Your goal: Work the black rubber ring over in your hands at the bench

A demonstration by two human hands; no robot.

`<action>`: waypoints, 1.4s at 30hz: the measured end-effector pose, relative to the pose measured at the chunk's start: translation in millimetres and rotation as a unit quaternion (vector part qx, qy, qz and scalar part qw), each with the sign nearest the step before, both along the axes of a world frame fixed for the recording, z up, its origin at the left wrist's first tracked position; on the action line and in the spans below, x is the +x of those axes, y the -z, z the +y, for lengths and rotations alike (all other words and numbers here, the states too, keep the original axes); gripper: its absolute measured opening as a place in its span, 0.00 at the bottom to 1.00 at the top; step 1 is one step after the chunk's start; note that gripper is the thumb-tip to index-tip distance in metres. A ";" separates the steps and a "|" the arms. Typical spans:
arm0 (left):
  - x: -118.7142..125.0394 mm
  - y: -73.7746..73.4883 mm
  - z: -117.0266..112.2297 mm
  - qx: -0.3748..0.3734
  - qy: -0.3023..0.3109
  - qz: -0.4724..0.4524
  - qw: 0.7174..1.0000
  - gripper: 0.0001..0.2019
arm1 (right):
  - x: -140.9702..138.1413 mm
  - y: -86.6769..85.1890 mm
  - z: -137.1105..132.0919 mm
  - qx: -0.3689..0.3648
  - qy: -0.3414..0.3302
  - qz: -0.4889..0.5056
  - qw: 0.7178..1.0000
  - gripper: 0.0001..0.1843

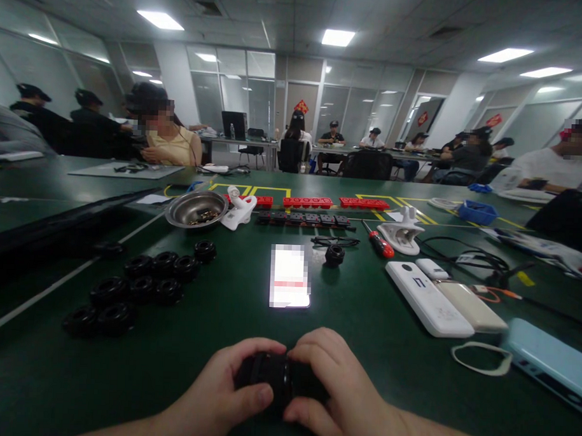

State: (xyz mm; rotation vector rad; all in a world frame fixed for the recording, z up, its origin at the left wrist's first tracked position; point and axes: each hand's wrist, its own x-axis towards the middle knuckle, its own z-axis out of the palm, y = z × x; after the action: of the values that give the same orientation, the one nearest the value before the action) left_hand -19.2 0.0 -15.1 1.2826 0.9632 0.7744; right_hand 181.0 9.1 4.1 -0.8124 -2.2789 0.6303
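Both my hands close around a black round wheel-like part (269,376) near the table's front edge. My left hand (228,387) grips it from the left with the thumb laid across its front. My right hand (333,385) curls over its right side, fingers bent on top. A lit phone (289,276) lies flat just beyond the hands. Several more black round parts (140,283) lie in a loose group to the left, and a single one (334,255) sits past the phone.
A metal bowl (196,209) with small pieces, white clips (404,231), a red-handled screwdriver (378,241), red and black part strips (307,202), power banks (429,299) and cables (480,259) lie on the green table (181,354). Other people sit at far tables.
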 end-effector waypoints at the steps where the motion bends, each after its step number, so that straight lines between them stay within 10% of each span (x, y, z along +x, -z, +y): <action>1: 0.4 -1.0 0.0 0.001 -0.002 0.002 1.000 0.24 | 0.0 -0.2 -0.4 0.010 -0.006 0.003 1.000 0.18; 11: 3.3 -1.5 -1.7 -0.026 -0.009 -0.021 0.999 0.22 | 1.0 -0.9 1.6 -0.066 0.030 -0.001 0.997 0.21; 21: 1.6 -2.4 -0.4 -0.001 0.001 0.008 1.000 0.23 | 2.2 1.2 -2.5 0.065 -0.014 0.016 0.998 0.20; 28: 4.4 -3.3 -2.7 -0.029 -0.058 -0.007 0.998 0.21 | 0.6 2.9 2.6 -0.071 0.044 0.010 0.996 0.23; 42: 5.7 -3.1 -0.6 -0.049 -0.026 -0.042 0.998 0.22 | -0.4 -3.9 -2.1 -0.071 0.010 -0.020 0.997 0.17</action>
State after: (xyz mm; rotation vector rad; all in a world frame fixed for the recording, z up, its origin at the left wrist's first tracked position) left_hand -13.5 -0.6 -12.0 1.1357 0.9579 0.8042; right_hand 180.6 7.0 8.0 -0.9215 -2.2799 0.7812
